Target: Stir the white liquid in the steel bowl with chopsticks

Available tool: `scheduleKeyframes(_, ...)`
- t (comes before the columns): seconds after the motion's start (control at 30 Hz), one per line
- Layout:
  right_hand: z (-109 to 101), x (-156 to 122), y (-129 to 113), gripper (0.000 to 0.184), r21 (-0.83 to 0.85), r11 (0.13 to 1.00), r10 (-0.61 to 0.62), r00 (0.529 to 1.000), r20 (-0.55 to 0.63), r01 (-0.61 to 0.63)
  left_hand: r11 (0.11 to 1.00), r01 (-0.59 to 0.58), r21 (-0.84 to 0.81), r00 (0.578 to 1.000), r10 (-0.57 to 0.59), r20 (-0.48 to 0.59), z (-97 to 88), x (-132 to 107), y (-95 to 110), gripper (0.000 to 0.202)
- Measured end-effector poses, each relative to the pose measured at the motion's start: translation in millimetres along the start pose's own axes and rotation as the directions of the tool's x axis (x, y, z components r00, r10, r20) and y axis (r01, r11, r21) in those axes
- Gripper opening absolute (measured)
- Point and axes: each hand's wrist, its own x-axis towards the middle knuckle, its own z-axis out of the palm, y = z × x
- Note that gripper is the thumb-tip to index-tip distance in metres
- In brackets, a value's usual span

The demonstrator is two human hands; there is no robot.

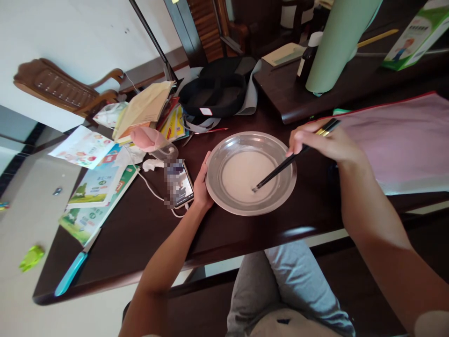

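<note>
The shallow round silver-coloured metal bowl [245,208] is on the dark brown wooden bench [122,234], near the edge in front of the person, and it contains a smooth whitish liquid [242,171]. The right hand [324,146] is closed around the slender black chopsticks with gold-coloured bands [277,172]; their lower ends are dipped in the liquid, and the shafts slope over the right side of the bowl. The left hand [202,189] lies against the left side of the bowl; most of its fingers are hidden, so I cannot tell how firmly it holds.

In my judgement, the step in hand is stirring. To do it well, the left hand should press steadily, so that the bowl does not turn or slide. The chopsticks should stay low, making slow, even circles that also sweep the border where the flat bottom meets the sloping wall. Fast strokes could throw drops over the low rim, towards the dark-screened smartphone [186,185] and its white cable [149,187].
</note>
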Motion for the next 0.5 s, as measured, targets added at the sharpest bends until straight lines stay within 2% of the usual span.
scheduleKeyframes(0.03,3,1,-1,0.054,-0.018,1.0,0.014,0.998,0.063,-0.013,1.0,0.001,0.003,1.0,-0.001,-0.004,0.4,0,0,0.063)
scheduleKeyframes(0.1,8,2,-2,0.053,-0.052,0.999,0.013,0.996,0.086,-0.008,1.0,-0.002,0.005,1.0,0.002,-0.011,1.2,0,0,0.063)
scheduleKeyframes(0.23,3,3,-2,0.053,-0.059,0.998,-0.019,0.99,-0.137,0.011,1.0,-0.002,-0.001,1.0,0.002,-0.012,1.6,0,0,0.061)
scheduleKeyframes(0.3,-2,2,-1,0.055,-0.014,0.999,-0.035,0.982,-0.187,0.033,1.0,-0.005,0.004,1.0,0.005,-0.016,1.2,0,0,0.06)
scheduleKeyframes(0.37,-2,1,0,0.056,0.003,1.0,-0.03,0.993,-0.116,0.03,1.0,-0.01,0.01,1.0,0.011,-0.024,0.9,0,0,0.059)
scheduleKeyframes(0.47,4,2,-1,0.054,-0.037,0.999,0.005,0.998,0.063,-0.002,1.0,-0.012,0.016,1.0,0.013,-0.028,0.4,0,-1,0.058)
scheduleKeyframes(0.5,6,3,-1,0.053,-0.052,0.999,0.009,0.997,0.081,-0.004,1.0,-0.013,0.018,1.0,0.013,-0.023,0.3,0,-1,0.058)
